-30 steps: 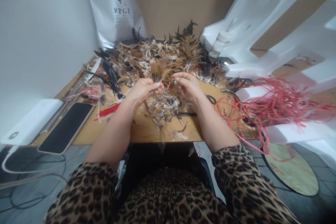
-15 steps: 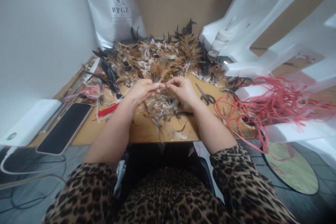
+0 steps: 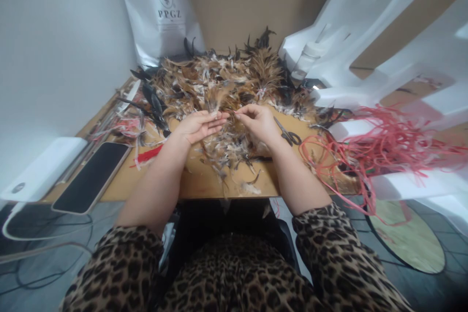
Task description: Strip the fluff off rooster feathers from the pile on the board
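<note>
In the middle of the head view, my left hand (image 3: 200, 126) pinches brown feathers (image 3: 219, 98) between thumb and index finger, their tips pointing up and away. Its other fingers stretch out to the right. Just beside it, my right hand (image 3: 259, 122) is closed in a pinch, thumb against fingertips. Whatever sits in that pinch is too small to make out. Below and between both hands lies a loose heap of small feathers (image 3: 230, 148). A larger pile of brown feathers (image 3: 204, 70) spreads behind them. Dark scissors (image 3: 289, 135) rest to the right of my right wrist.
Tangled pink strips (image 3: 387, 141) hang over the table's right side. At left lie a phone (image 3: 91, 178), a white power bank (image 3: 44, 168) with a cable, and a red bundle (image 3: 149, 155). A clear bottle (image 3: 306, 61) and a white bag (image 3: 161, 34) stand at the back.
My right hand has drawn slightly to the right, widening the gap between the hands. The free fingers of my left hand have straightened. The left hand's pinch on the feathers stays.
</note>
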Tool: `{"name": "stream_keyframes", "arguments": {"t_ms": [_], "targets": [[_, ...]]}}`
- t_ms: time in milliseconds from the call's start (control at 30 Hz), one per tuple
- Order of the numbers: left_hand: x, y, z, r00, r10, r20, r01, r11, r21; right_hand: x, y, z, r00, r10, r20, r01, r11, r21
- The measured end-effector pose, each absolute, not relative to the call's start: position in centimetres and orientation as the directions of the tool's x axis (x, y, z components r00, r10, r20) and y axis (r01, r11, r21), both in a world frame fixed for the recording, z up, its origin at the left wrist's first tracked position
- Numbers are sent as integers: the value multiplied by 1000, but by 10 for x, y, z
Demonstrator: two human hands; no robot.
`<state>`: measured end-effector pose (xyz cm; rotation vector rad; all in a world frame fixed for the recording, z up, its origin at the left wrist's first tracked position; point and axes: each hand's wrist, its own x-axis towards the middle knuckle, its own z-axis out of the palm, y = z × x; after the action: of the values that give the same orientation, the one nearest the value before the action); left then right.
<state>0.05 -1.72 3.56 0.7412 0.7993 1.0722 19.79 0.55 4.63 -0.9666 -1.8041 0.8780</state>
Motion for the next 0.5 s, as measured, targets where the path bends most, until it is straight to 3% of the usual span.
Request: {"name": "stream_keyframes", "arguments": {"t_ms": [233,500], "targets": [[-5,-17,39,114,983,-145,-421,180,889,201,4,51,-354,877,324,298,434,-850],[0,-17,32,185,978,-100,-326,158,932,203,5,51,-408,871,275,191,376,-907]]}}
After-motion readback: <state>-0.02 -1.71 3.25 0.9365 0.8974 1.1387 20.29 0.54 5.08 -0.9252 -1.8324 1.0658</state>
